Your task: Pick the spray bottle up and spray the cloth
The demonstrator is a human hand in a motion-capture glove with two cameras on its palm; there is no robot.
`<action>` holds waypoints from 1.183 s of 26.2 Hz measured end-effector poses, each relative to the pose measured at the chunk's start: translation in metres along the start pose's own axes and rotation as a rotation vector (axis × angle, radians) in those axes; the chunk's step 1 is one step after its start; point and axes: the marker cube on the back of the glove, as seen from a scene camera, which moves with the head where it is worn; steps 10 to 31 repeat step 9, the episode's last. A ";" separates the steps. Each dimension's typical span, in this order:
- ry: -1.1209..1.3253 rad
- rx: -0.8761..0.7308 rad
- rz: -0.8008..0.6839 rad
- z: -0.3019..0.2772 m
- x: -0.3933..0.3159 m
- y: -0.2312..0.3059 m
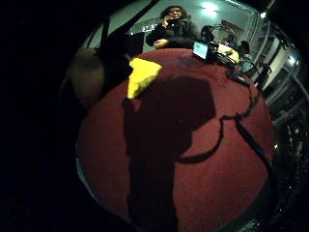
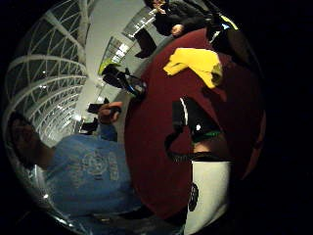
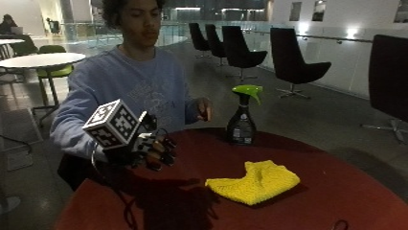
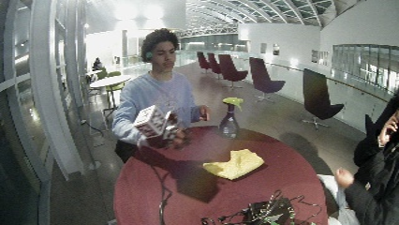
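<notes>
Gloved right hand [image 3: 148, 152]: raised above the round red table [image 3: 331, 191], fingers loosely curled, holding nothing. 1 spray bottle [image 3: 243, 116] upright at the table's far edge; 1 yellow cloth [image 3: 255, 182] lying mid-table.

Outside view: set across the table [image 3: 357, 191], close, facing the person. Wide outside view: set farther back and higher, same direction. Both palm views: held above the table, looking down and across. The cloth [image 3: 255, 182] is shared by all four views.
</notes>
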 end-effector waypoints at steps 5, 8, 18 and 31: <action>0.063 -0.046 -0.030 0.000 0.033 0.017; 0.085 -0.046 -0.033 0.004 0.038 0.016; 0.088 -0.045 -0.034 0.004 0.039 0.015; 0.088 -0.045 -0.034 0.004 0.039 0.015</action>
